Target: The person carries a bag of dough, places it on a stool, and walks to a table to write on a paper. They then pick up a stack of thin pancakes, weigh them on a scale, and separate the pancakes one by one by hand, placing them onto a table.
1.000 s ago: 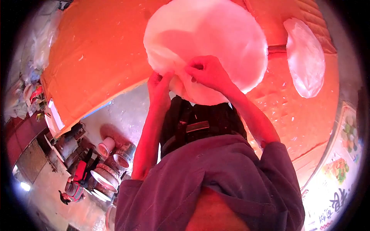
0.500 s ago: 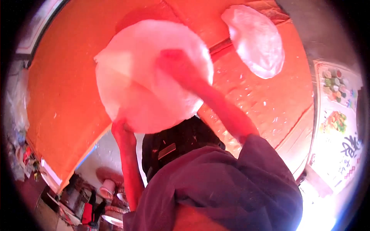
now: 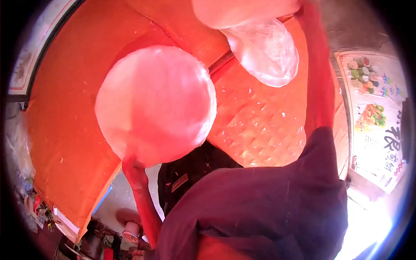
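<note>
A round, thin, pale sheet that looks like dough or flatbread (image 3: 154, 104) extends out in front of my left hand (image 3: 134, 172). That hand is closed on its near edge. At the top of the view my right hand (image 3: 308, 7) is raised at the end of a stretched arm, closed at the edge of another pale sheet (image 3: 249, 12). This second sheet is cut off by the frame and overlaps a crumpled sheet (image 3: 268, 54) lying on the orange table cover (image 3: 255, 125).
The cover has a quilted area with small pale flecks, and a dark seam crosses it. To the right is a printed food poster (image 3: 372, 117). A pinkish cup or tub (image 3: 131, 232) stands below on the left, among cluttered items.
My right hand has left the round sheet and swung to the upper right with another sheet. My left hand still grips the round one, which now sits a little lower in view.
</note>
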Motion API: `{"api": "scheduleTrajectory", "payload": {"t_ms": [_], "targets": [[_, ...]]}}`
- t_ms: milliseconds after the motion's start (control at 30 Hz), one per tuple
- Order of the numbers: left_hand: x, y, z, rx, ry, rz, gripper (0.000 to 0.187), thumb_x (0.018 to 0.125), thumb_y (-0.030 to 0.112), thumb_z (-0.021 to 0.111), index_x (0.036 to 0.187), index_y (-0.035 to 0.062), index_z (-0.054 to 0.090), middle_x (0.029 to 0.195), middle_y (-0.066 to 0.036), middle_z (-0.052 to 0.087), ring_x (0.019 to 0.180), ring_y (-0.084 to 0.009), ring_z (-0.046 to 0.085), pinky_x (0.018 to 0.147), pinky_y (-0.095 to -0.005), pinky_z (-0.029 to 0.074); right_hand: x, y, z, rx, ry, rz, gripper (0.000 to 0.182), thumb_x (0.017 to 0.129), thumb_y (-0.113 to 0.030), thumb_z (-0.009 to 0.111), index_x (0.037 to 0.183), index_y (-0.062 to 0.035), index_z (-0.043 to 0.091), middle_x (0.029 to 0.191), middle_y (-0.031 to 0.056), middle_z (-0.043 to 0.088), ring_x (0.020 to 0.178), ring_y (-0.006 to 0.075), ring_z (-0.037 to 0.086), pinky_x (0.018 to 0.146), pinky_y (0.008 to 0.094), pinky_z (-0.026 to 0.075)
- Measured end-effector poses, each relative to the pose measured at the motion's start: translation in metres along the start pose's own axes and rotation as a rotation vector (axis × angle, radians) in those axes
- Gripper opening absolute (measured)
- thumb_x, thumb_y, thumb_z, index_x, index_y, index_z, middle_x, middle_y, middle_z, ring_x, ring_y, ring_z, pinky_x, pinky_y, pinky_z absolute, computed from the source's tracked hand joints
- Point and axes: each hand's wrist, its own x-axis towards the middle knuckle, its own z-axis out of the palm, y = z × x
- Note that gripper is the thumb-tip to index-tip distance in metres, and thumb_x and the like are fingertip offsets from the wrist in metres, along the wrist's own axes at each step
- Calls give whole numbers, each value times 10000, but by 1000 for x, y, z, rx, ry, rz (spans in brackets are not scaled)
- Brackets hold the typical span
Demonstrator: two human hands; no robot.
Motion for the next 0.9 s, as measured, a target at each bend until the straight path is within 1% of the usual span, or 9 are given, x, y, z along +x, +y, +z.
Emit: {"api": "scheduleTrajectory", "payload": {"t_ms": [33,100,133,167,233,267,533,667,900], "targets": [[-3,5,7,-34,26,-16,364,910,181,510,1229,8,540,1247,-74,545,1139,-207,525,929,-369,448,-42,-45,-10,186,-75,327,175,845,-154,621,964,-30,655,831,42,647,674,136,591,585,301,496],[-6,12,14,-55,14,-41,380,913,185,509,1250,11,523,1274,-86,534,1173,-222,510,952,-382,439,-136,51,16,300,64,787,219,817,-146,666,1016,-55,667,783,42,657,557,133,595,481,267,487],[-8,14,15,-59,7,-54,388,914,187,508,1261,13,515,1287,-91,529,1189,-229,503,963,-389,435,-183,24,27,284,-28,708,233,826,-194,674,1015,-58,675,776,59,668,634,182,636,547,306,516],[-7,13,13,-56,6,-44,394,912,181,510,1270,16,507,1293,-93,525,1192,-232,502,967,-392,432,-173,-129,50,-340,-188,589,343,845,-233,669,1127,-41,633,915,67,646,783,220,635,723,331,525],[-4,10,6,-44,3,-21,408,908,171,515,1287,22,491,1303,-96,517,1199,-238,499,975,-398,427,-218,-177,74,-583,-362,138,632,691,-272,777,1269,-123,568,1159,150,593,1118,315,544,918,418,462],[-4,11,5,-28,3,-25,408,905,162,520,1288,24,490,1303,-96,516,1198,-240,500,977,-402,425,-219,-207,81,-668,-520,190,723,662,-224,742,1341,-146,505,1252,191,534,1184,360,493,953,456,436],[-12,28,22,43,-17,6,355,908,113,538,1250,23,502,1228,-71,558,1097,-196,558,876,-357,485,-232,-241,122,-677,-611,225,418,757,-125,605,1174,-100,637,1219,216,560,1165,401,496,957,478,438],[-11,35,59,145,-95,192,274,929,91,555,1192,20,521,1102,-33,592,965,-121,581,763,-267,493,-202,-365,195,101,-425,236,397,767,-305,704,1085,-71,663,998,188,659,934,342,631,807,437,522],[-2,39,72,223,-35,224,71,899,78,584,943,38,544,813,17,555,746,-54,521,605,-215,423,-207,-483,300,588,-795,410,414,783,-210,714,1142,-21,634,935,138,688,820,178,654,721,330,529]]}}
